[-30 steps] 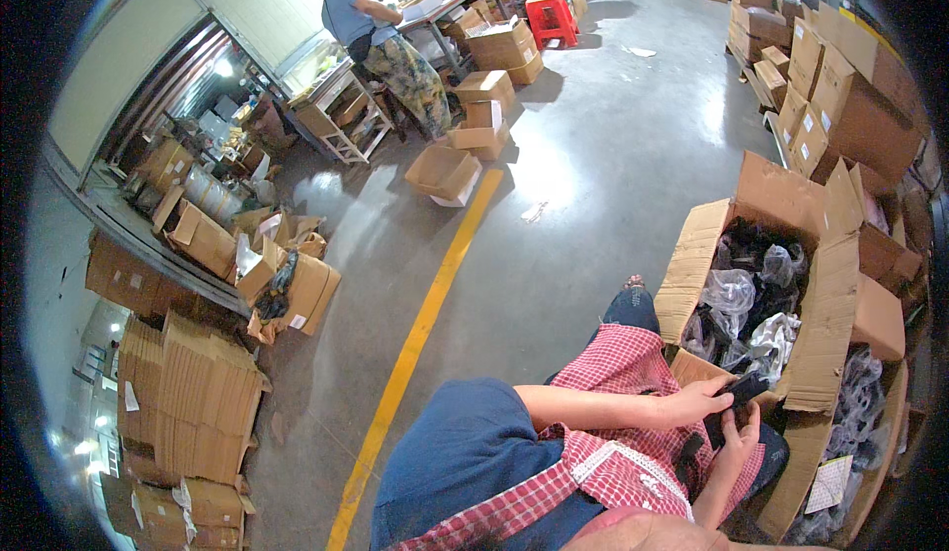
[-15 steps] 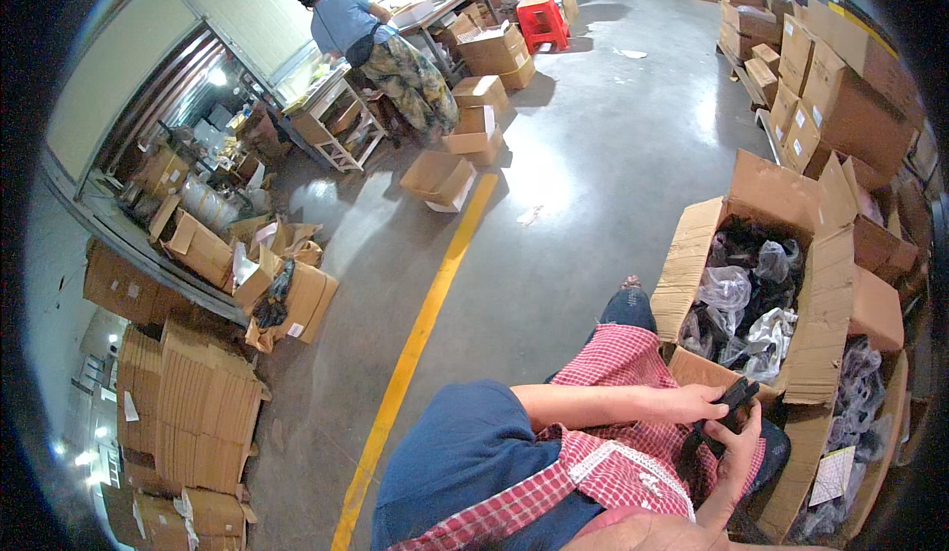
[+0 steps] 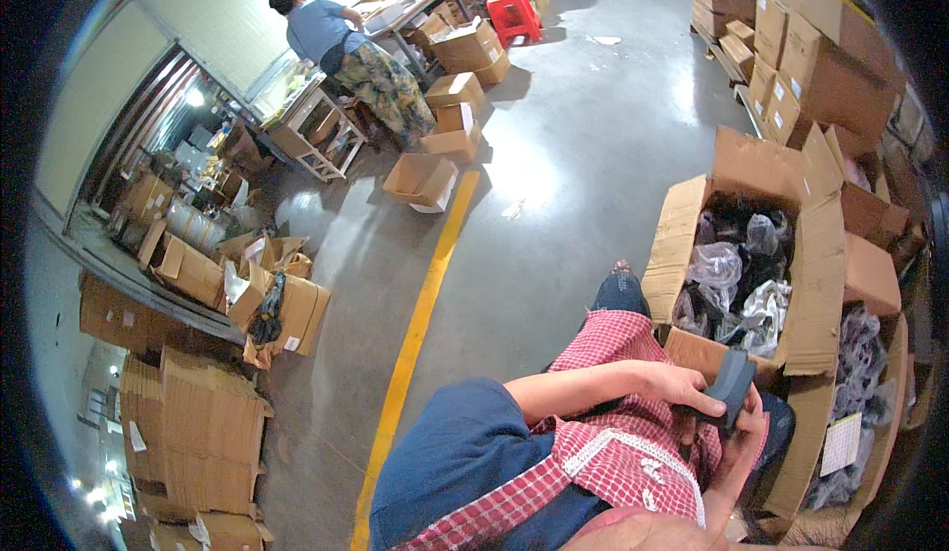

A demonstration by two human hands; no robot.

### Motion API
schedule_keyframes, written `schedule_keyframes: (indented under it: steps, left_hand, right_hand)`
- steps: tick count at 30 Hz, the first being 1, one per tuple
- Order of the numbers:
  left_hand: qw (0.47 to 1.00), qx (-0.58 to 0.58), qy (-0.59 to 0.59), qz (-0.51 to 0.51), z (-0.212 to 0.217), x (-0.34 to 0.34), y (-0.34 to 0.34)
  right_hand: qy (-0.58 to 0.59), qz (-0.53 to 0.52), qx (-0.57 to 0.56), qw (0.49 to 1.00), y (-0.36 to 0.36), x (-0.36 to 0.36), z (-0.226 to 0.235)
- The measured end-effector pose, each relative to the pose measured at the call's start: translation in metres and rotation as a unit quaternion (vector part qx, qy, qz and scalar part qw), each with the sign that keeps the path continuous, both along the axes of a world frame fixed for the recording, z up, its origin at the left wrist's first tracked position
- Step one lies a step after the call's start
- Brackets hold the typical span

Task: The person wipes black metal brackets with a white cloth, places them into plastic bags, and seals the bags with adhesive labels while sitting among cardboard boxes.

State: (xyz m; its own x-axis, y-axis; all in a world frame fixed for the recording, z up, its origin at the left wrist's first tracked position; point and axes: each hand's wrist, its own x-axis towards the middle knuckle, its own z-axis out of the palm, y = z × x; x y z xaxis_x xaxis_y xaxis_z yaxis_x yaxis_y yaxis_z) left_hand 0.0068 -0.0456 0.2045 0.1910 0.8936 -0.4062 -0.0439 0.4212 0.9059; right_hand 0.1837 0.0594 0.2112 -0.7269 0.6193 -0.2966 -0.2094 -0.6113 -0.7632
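Observation:
Both hands hold a small dark grey boxy object over my lap, which is covered by a red-and-white checked cloth. My left hand grips its left side from above. My right hand supports it from below and behind. Just beyond my knees stands an open cardboard box filled with dark items in clear plastic bags.
A second open carton with bagged items is at my right. Stacked boxes line the right wall. A yellow floor line runs past my left. Flat cardboard stacks lie at left. A person stands at a far workbench near a red stool.
The view has swung slightly, shifting the scene. My hands have turned the dark object a little; the far person has stepped along the bench.

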Motion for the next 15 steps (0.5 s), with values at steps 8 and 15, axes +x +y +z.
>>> schedule_keyframes:
  steps: [8, 15]
  left_hand:
    - [0.986, -0.055, -0.1, 0.124, 0.003, -0.01, 0.006]
    - [0.978, -0.042, -0.192, 0.071, -0.026, -0.022, 0.02]
  right_hand:
    - [0.052, 0.101, 0.009, 0.993, 0.031, -0.009, -0.026]
    - [-0.114, 0.149, 0.264, 0.946, 0.046, -0.028, -0.037]
